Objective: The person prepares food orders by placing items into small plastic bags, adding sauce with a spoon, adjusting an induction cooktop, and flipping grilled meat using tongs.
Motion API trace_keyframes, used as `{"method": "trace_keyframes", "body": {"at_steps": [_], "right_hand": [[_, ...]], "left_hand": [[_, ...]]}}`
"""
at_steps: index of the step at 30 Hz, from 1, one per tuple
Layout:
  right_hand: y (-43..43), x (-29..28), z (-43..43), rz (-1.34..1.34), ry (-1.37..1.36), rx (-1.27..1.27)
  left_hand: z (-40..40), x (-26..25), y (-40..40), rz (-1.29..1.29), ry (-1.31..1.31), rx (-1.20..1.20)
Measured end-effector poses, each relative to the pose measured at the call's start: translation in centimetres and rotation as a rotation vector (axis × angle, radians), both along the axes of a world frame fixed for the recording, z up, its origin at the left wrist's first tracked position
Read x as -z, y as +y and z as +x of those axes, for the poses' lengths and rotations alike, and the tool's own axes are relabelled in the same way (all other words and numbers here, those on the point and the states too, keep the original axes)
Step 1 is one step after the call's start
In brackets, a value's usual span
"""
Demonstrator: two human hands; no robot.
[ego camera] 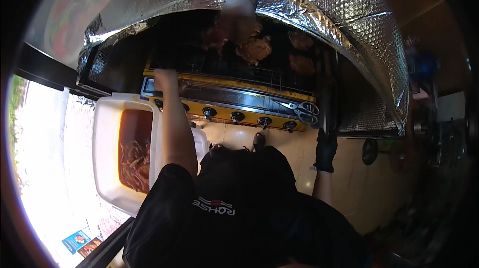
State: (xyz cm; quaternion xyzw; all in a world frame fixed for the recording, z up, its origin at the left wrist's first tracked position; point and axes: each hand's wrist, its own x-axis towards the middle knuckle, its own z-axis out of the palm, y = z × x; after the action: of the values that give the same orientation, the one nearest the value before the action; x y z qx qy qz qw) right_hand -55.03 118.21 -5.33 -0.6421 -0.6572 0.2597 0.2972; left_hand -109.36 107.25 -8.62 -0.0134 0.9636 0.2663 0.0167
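Observation:
My left hand (165, 80), bare, is at the left end of the grill's yellow front edge; its fingers look curled, but whether it holds anything cannot be told. In a black glove, my right hand (326, 152) is low beside the grill's right front corner, against dark upright parts; its grip is hidden in shadow. Pieces of meat (254, 49) lie on the dark grill behind the edge, with further pieces (302, 64) at the right. Kitchen scissors (305, 111) rest on the right part of the steel front ledge (232, 98), near thin wire loops.
A white plastic tub (106, 163) holding meat in reddish-brown liquid stands at the left. Control knobs (237, 117) line the grill's yellow front. Foil-faced insulation (359, 2) surrounds the grill's back and sides. A blurred pale round object (237, 17) hangs over the meat.

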Motion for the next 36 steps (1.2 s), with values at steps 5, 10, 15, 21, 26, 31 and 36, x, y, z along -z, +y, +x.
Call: {"method": "trace_keyframes", "body": {"at_steps": [5, 10, 15, 21, 26, 31, 36], "right_hand": [[5.1, -3.5, -5.3, 0.236, -0.016, -0.369], [8.6, -9.8, -22.0, 0.028, -0.223, -0.779], [16.0, -3.5, -33.2, 0.546, -0.494, -0.765], [19.1, -3.6, -34.5, 0.600, -0.553, -0.838], [19.6, -5.5, -30.5, 0.321, -0.314, -0.801], [18.2, -1.4, -19.4, 0.533, -0.290, -0.758], [12.4, 2.7, -14.8, -0.143, 0.433, -0.455]], "left_hand": [[1.8, -2.9, -0.7, 0.123, 0.084, 0.061], [6.8, -0.5, -2.0, 0.534, 0.086, 0.409], [16.4, -1.9, -4.8, 0.900, -0.316, 0.639], [19.0, -0.4, -10.3, 0.869, -0.284, 0.593], [19.5, -1.5, -12.4, 0.903, -0.347, 0.481], [18.7, -1.8, -11.7, 0.899, -0.325, 0.514], [18.3, -1.7, -8.5, 0.829, -0.279, 0.665]]}}
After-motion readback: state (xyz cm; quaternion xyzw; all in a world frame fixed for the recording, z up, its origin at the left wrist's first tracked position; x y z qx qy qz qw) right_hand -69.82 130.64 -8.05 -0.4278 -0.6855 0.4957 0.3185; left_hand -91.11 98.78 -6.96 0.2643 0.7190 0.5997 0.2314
